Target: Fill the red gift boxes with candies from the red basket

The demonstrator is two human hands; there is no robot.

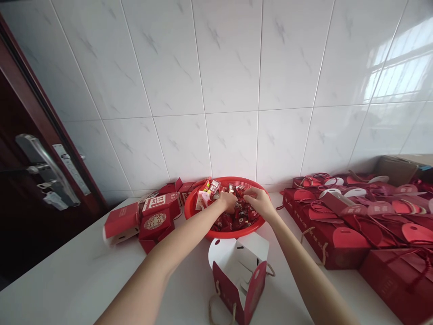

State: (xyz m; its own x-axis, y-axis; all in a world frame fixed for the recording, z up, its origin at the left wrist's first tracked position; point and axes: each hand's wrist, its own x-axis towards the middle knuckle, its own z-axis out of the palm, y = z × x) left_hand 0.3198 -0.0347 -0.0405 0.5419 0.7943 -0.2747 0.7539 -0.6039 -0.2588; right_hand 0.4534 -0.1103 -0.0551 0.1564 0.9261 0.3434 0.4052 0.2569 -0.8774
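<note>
Both my hands reach into a red plastic basket [237, 234] filled with wrapped candies [241, 220]. My left hand [228, 201] dips among the candies, its fingertips hidden from me. On the basket's right side, my right hand [258, 201] has its fingers bent down to the wrappers; whether it grips a candy I cannot make out. Between my forearms stands an unfolded red gift box [233, 289] with a white inside, its top flaps up and rope handles hanging at the sides. Some white inner folds show at its bottom.
Several red boxes [157, 225] lie in a heap left of the basket. Rows of closed red gift boxes [333, 243] with cord handles fill the right side. A cardboard carton [402, 170] stands behind them. White tiled wall [233, 144] backs the table; a dark door [34, 180] is at left.
</note>
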